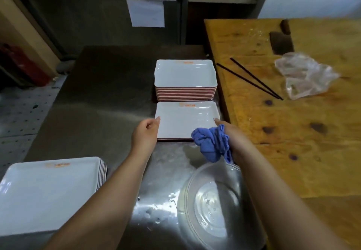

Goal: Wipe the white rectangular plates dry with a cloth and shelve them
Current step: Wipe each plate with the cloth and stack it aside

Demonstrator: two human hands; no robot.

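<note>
head view: only view, looks down over both forearms at a steel tabletop (101, 93).
left hand: left hand (145, 132) at the left edge of the near plate (183, 120), fingers curled loosely, fingertips touching the rim; likely steadying it flat.
right hand: right hand (227, 132) grips the bunched blue cloth (212, 144) in curled fingers while a fingertip rests on the plate's right edge; cloth kept in hand, probably so the next wipe needs no regrab.
near plate: white, rectangular, lies face up on top of a very short pile, just in front of the tall stack (185, 81); both hands frame it, so it looks like it is being squared onto the pile.
tall stack: same plates, neatly aligned, right side of tabletop beside the wooden table (293, 132); likely the dried ones.
second stack: another plate stack (48, 193) at near left, well apart; probably waiting for wiping.
clear bowl: clear bowl (213, 204) near right, under the right forearm, water drops on the steel around it.
wooden table items: black chopsticks (252, 79), crumpled plastic bag (304, 75), cleaver (281, 40); not in play.
shelving: not yet done, no shelf clearly identifiable.
</note>
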